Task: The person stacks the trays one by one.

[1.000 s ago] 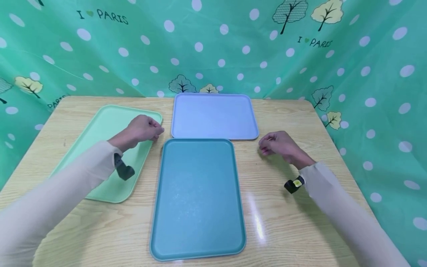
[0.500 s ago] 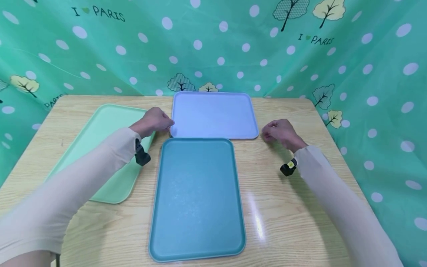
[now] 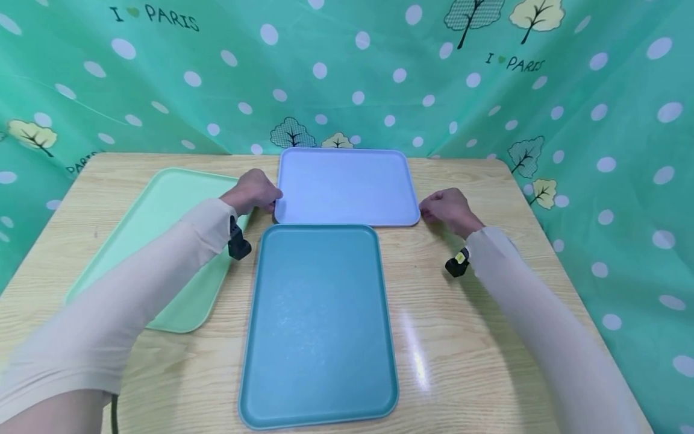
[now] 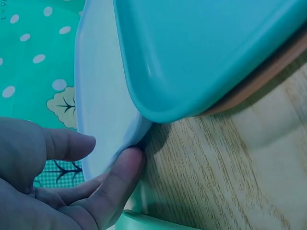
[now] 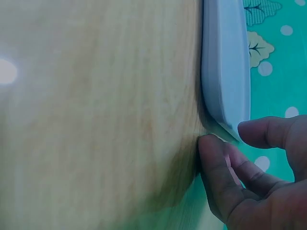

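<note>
A lavender tray [image 3: 347, 187] lies crosswise at the back of the table, a hand at each short side. My left hand [image 3: 257, 188] grips its left edge. In the left wrist view, the thumb is over the tray's rim [image 4: 103, 96] and the fingertips are tucked at its underside. My right hand [image 3: 447, 208] is at the right edge, thumb and fingers parted around the corner. The right wrist view shows its thumb [image 5: 261, 133] right at the tray's end, with the fingertips low beside it. A blue tray [image 3: 320, 325] lies lengthwise directly in front.
A mint green tray [image 3: 184, 307] sits at the left of the wooden table [image 3: 455, 355], partly covered by the left sleeve [image 3: 162, 271]. Behind and to the right hangs a green dotted cloth [image 3: 347, 78]. The blue tray's far edge meets the lavender tray's near edge.
My left hand has moved right, off the mint green tray to the lavender tray's left edge, and taken hold there. My right hand has moved forward and left to the opposite edge.
</note>
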`<state>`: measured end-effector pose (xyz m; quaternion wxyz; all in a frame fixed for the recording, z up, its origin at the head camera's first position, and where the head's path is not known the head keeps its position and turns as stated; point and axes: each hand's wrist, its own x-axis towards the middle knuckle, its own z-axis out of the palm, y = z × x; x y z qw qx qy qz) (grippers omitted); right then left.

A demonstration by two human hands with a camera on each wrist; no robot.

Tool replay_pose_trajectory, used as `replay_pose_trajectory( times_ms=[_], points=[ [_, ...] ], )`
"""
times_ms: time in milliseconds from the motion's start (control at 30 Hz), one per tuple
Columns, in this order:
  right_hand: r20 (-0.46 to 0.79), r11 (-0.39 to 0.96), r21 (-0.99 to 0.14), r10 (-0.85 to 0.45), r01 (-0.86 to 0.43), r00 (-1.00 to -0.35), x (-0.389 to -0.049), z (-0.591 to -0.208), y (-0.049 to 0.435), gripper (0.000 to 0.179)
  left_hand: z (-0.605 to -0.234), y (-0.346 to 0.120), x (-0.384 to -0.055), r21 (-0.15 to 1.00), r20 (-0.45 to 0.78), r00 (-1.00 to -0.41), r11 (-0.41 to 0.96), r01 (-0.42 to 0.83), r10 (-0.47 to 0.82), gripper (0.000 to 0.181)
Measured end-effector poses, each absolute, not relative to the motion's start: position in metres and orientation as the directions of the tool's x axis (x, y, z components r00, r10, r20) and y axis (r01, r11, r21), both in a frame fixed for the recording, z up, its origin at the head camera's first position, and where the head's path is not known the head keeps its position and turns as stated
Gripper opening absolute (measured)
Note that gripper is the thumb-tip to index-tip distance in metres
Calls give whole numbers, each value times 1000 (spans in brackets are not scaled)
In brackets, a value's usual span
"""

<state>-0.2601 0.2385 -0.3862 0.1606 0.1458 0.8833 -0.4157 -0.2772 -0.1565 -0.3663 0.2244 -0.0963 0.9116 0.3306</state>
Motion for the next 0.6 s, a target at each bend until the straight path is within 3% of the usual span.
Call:
replay_pose_trajectory(
  times_ms=[167, 600],
  points=[
    [-403, 635, -665, 136, 392, -905, -271, -387, 230, 31, -370, -157, -281, 562, -456, -890, 766, -313, -30, 11],
    [-462, 642, -621, 162, 449, -872, -277, -386, 223, 36, -372, -156, -277, 628, -448, -892, 688, -363, -62, 31]
  ],
)
